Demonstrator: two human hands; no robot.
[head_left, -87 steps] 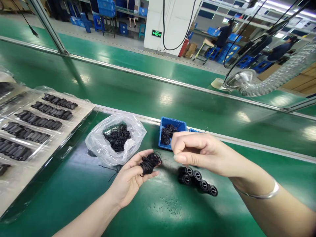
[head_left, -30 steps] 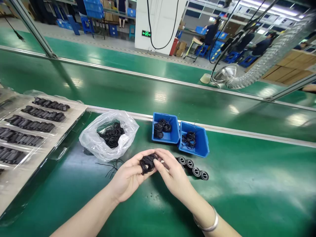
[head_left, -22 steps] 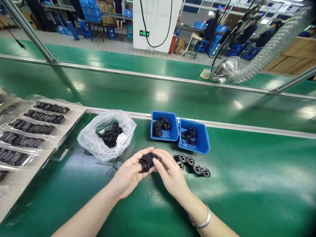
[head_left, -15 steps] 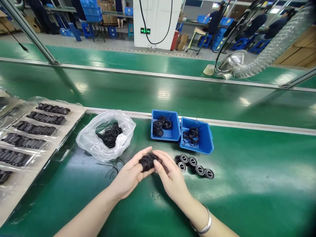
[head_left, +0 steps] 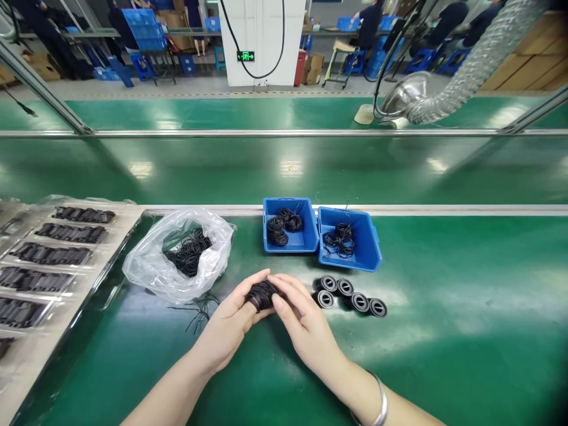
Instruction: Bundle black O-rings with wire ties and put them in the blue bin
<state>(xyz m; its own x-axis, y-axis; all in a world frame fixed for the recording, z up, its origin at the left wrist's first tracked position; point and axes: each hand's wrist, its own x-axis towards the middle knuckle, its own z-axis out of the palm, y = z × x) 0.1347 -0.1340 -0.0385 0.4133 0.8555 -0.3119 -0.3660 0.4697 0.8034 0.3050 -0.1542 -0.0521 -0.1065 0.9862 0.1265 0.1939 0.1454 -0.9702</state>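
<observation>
A tight bundle of thin black rubber rings (head_left: 261,294) sits between my hands at the middle of the belt. My left hand (head_left: 233,319) grips it from the left, and the fingers of my right hand (head_left: 302,316) press against it from the right. The bundle is partly hidden by my fingers. Just right of my right hand, several short black ribbed cylinders (head_left: 350,297) stand close together on the green belt. A metal bangle (head_left: 380,408) circles my right wrist.
Two blue bins (head_left: 290,234) (head_left: 350,248) holding black rings stand ahead of my hands. To the left are a clear plastic bag of rings (head_left: 148,275) and a tray of black parts in plastic (head_left: 128,222). A metal rail (head_left: 284,210) runs behind them.
My right hand has come down from above the bins to join my left on the bundle. The second blue bin is now uncovered. The head view has turned level.
</observation>
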